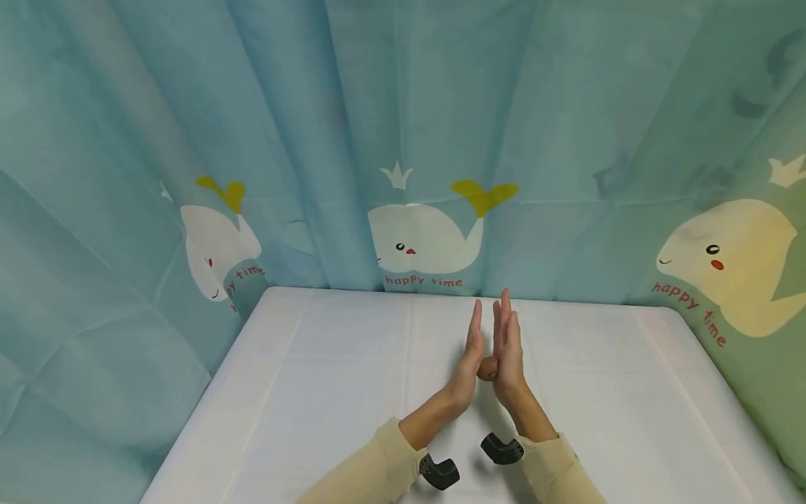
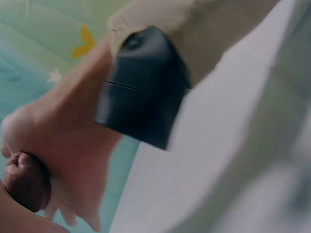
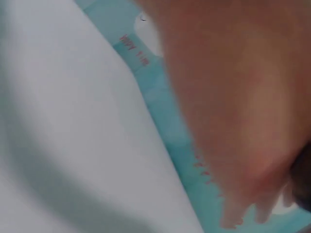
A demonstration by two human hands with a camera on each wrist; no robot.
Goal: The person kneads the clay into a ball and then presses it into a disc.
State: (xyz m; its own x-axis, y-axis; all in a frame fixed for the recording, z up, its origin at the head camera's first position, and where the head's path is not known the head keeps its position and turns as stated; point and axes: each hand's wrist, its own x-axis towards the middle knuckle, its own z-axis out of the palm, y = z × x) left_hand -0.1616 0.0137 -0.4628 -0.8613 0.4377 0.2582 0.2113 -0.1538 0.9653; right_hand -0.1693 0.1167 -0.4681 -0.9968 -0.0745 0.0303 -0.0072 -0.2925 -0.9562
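Note:
A brown, rounded lump that looks like clay (image 1: pixel 488 369) sits between the two palms, above the white table. Creases and a fold show on its surface in the left wrist view. My left hand (image 1: pixel 468 364) presses it from the left, fingers straight and pointing up and away. From the other side my right hand (image 1: pixel 508 355) presses with its palm, fingers also straight. The palms face each other, with the lump near their middle. In the right wrist view only part of the dark lump (image 3: pixel 302 182) shows at the right edge.
A white table (image 1: pixel 327 392) lies beneath the hands. Behind it hangs a blue-green curtain (image 1: pixel 554 126) printed with whales. Black curved wrist devices stick out from the left cuff (image 1: pixel 441 474) and the right cuff (image 1: pixel 502 449).

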